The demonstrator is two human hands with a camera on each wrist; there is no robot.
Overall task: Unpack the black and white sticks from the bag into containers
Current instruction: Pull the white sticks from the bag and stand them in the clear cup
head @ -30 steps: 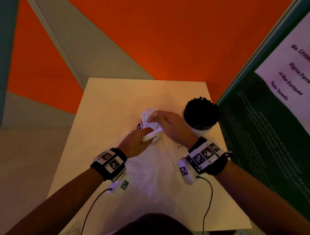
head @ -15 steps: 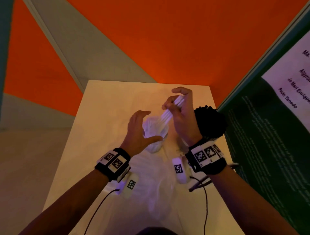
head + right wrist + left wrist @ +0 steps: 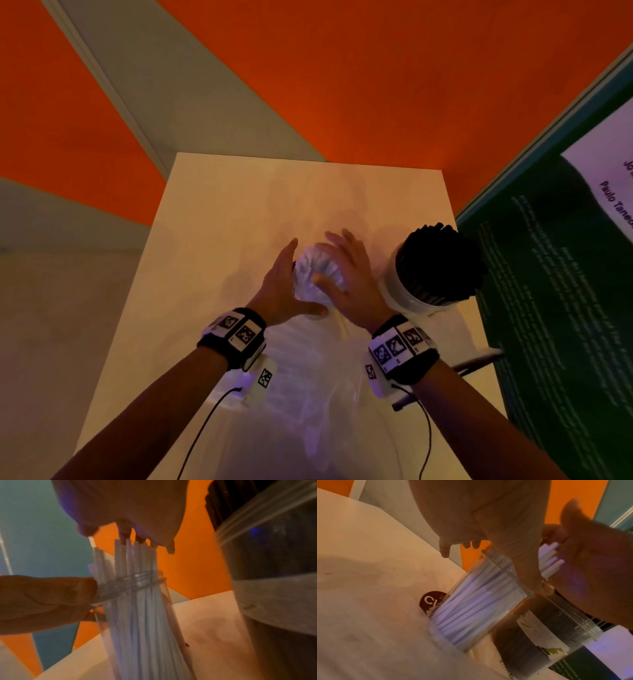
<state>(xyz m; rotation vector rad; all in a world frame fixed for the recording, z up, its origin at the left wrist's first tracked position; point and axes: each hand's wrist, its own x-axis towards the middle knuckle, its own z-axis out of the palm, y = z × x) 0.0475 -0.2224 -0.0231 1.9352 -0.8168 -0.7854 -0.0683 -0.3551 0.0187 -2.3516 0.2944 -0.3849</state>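
Clear jar (image 3: 317,284) of white sticks (image 3: 471,609) mid-counter (image 3: 219,219), flanked by both hands. Left hand (image 3: 279,287) grip wide, thumb on the jar rim; right hand (image 3: 349,284) grip wide, fingers spread over the stick tops. Black sticks (image 3: 438,263) fill a tub (image 3: 404,294) at the counter's right edge; the bag (image 3: 308,377) lies nearer the person.

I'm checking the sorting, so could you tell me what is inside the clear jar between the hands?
The clear jar is packed with white sticks standing above its rim. The right hand covers part of their tops.
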